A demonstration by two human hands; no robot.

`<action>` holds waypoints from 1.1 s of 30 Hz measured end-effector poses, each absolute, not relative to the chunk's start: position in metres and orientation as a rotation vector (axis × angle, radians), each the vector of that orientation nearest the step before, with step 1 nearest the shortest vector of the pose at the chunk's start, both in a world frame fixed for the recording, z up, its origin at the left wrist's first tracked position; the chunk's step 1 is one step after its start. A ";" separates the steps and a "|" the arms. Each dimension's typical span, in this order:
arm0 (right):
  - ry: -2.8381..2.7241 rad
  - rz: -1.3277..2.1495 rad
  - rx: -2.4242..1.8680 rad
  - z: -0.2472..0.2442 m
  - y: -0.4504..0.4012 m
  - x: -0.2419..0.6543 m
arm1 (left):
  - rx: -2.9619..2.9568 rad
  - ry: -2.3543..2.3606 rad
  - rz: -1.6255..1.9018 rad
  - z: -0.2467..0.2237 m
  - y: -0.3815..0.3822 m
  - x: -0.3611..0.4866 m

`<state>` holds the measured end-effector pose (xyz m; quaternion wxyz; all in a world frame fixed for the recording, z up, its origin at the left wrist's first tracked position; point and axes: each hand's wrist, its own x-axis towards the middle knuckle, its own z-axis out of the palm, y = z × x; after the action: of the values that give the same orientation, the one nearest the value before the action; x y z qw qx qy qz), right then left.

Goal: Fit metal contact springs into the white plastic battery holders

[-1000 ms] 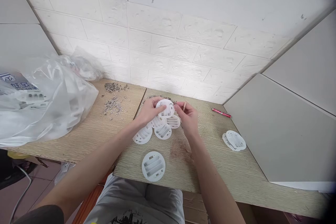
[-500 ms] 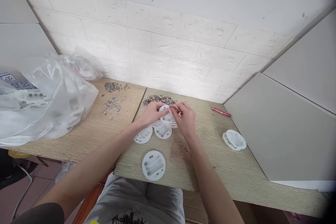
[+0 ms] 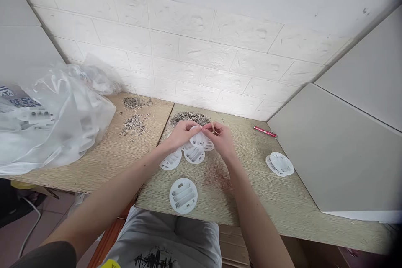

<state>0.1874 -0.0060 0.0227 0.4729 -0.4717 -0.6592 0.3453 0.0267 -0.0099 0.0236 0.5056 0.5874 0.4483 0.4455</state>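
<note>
A round white battery holder (image 3: 198, 140) is gripped by my left hand (image 3: 181, 135), whose thumb lies across its face. The fingertips of my right hand (image 3: 222, 139) are pinched at the holder's upper edge; whatever is between them is too small to make out. Beneath and around the hands, several more white battery holders lie overlapping, one of them in plain sight (image 3: 194, 155). Nearer the table's front edge lies a single battery holder (image 3: 183, 195) with springs at its left side. Just behind my hands is a heap of small metal pieces (image 3: 190, 117), probably battery contacts.
On the left, a clear plastic bag (image 3: 59, 134) holds white parts. Two piles of small metal pieces, a near one (image 3: 133, 125) and a far one (image 3: 133, 102), lie beside it. A red pen (image 3: 265, 131) and stacked battery holders (image 3: 282, 163) lie by the right panel (image 3: 339, 155).
My right fingertips have shifted slightly left along the held battery holder's top edge, closer to my left thumb. The whole view has moved a little; the things on the table lie as before.
</note>
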 end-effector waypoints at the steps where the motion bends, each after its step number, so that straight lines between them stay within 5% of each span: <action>1: -1.601 0.867 -1.155 0.023 -0.006 0.187 | 1.396 1.078 1.074 0.024 -0.010 0.027; 33: -1.326 1.145 -1.048 0.021 -0.010 0.175 | 1.459 1.114 1.125 0.016 -0.005 0.027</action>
<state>0.1751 -0.0102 0.0205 0.5227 -0.4377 -0.5536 0.4783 0.0271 -0.0053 0.0163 0.4745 0.5965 0.4554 0.4601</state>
